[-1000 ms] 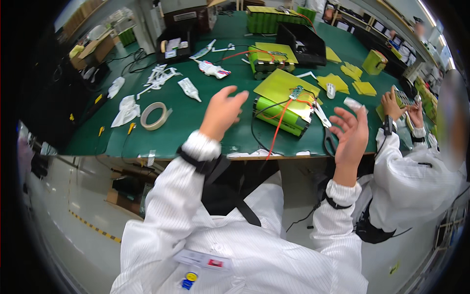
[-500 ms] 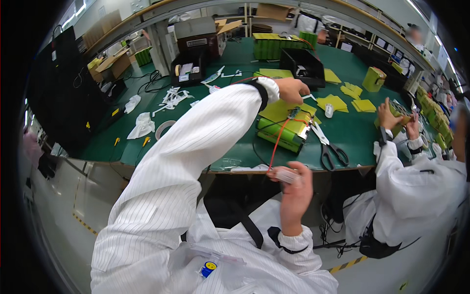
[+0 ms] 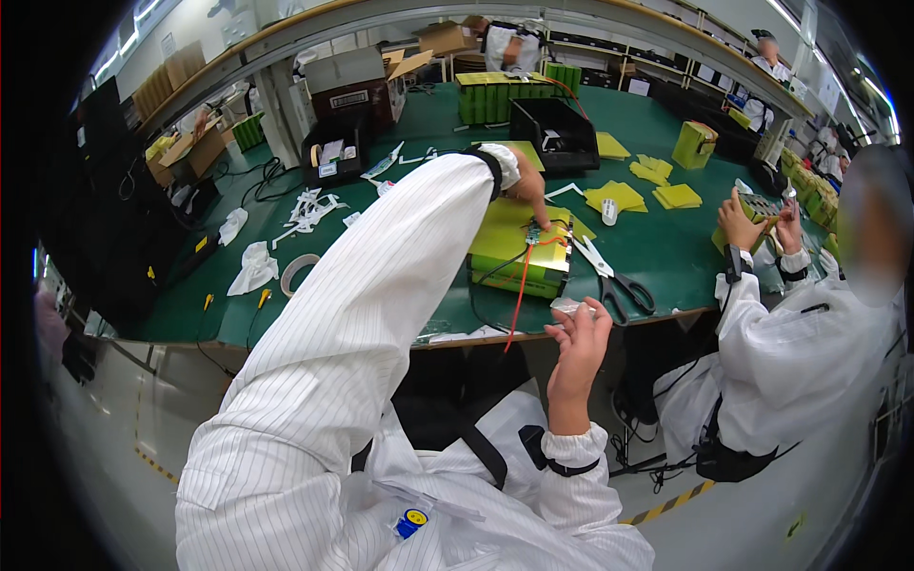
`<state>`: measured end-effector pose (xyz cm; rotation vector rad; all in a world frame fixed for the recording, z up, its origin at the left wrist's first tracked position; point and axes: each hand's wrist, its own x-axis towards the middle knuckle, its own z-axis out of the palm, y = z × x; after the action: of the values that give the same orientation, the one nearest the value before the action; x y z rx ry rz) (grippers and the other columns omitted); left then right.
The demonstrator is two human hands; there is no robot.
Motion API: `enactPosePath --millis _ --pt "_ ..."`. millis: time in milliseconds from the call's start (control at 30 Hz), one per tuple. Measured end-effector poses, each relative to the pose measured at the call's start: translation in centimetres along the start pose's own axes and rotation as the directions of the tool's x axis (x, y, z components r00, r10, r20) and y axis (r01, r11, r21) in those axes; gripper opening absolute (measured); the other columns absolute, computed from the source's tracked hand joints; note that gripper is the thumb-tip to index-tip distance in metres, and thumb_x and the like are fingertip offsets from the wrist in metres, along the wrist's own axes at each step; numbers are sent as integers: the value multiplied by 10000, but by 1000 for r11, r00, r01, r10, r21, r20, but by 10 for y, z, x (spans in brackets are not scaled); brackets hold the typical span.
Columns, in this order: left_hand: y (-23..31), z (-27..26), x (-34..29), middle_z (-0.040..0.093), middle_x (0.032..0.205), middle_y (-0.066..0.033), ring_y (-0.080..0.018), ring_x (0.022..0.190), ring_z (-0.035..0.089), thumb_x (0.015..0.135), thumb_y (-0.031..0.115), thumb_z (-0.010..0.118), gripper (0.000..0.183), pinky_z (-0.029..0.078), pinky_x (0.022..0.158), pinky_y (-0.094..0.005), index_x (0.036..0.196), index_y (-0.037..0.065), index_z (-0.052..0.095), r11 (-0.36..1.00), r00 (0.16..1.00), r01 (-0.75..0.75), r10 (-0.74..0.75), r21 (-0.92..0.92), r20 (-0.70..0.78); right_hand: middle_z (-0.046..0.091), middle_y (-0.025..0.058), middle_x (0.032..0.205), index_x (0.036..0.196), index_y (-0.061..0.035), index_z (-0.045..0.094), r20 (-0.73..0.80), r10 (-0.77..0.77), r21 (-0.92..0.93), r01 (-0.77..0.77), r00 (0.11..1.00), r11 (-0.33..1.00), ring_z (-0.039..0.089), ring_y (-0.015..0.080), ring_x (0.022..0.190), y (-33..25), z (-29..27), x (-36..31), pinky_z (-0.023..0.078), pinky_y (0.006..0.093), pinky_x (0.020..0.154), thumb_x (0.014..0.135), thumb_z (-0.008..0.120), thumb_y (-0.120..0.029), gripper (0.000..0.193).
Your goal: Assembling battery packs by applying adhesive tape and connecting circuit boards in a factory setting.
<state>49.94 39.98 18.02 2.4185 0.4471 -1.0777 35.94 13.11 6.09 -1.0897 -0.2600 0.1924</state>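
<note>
A green battery pack [image 3: 509, 265] with a yellow-green top sheet lies near the table's front edge. On its top are a small circuit board [image 3: 533, 231] and red and black leads; one red wire [image 3: 520, 305] hangs over the front edge. My left hand [image 3: 526, 190] reaches across from the left, its index finger stretched down onto the pack beside the board; the sleeve partly hides the other fingers. In front of the pack, my right hand [image 3: 578, 347] is raised with bent fingers around a small clear, whitish piece [image 3: 568, 305]. Black-handled scissors [image 3: 617, 285] lie right of the pack.
Yellow sheets [image 3: 614, 196] and a small clear-white item [image 3: 609, 211] lie behind the scissors. Black bins [image 3: 554, 133] and a larger pack [image 3: 505, 98] stand farther back. White scraps [image 3: 309, 209] and a tape roll [image 3: 300, 274] are left. A co-worker [image 3: 800, 324] handles another pack at right.
My left hand has come down from above the pack, its index finger now on top beside the board. My right hand has turned, its fingertips nearer the pack. The view has shifted slightly.
</note>
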Motion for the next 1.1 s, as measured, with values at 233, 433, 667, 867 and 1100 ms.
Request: enactPosePath --millis 233,433,667,867,1100 --pt "-21 26 -30 705 1124 -79 -226 983 677 785 641 746 704 535 821 -423 1246 117 654 993 997 69 -67 -96 24 526 190 1281 1388 65 333 50 77 56 -80 996 995 532 195 1140 -6 11 -11 436 326 996 1033 512 -194 474" --pt "-37 46 -59 662 1187 -125 -261 1043 639 745 807 642 886 522 812 -486 1290 108 624 987 999 50 -52 -151 -11 475 181 1378 1440 90 274 180 118 101 -137 977 985 471 198 1237 -15 24 4 343 303 1076 1028 528 -214 571" --pt "-69 68 -87 646 1191 -197 -305 1041 662 765 839 574 1000 565 826 -505 1318 6 582 967 997 16 -35 -256 -68 544 141 1378 1504 -20 302 345 227 102 -277 911 956 567 225 1195 -28 28 31 410 360 1021 1000 485 -522 734" --pt "-105 111 -114 683 1054 -259 -320 868 724 798 851 491 1071 618 751 -454 1227 -125 591 913 969 53 -145 -406 -200 624 209 1288 1542 -15 236 470 396 -3 -446 789 895 558 283 1219 -13 36 66 388 442 1036 957 419 -671 897" --pt "-110 179 -175 697 815 -242 -294 664 726 878 812 362 1027 629 593 -380 1031 -160 655 711 905 -46 -267 -701 -331 630 262 1240 1554 2 184 650 559 -362 -437 515 823 666 292 1019 -30 88 112 490 352 906 921 435 -727 997"
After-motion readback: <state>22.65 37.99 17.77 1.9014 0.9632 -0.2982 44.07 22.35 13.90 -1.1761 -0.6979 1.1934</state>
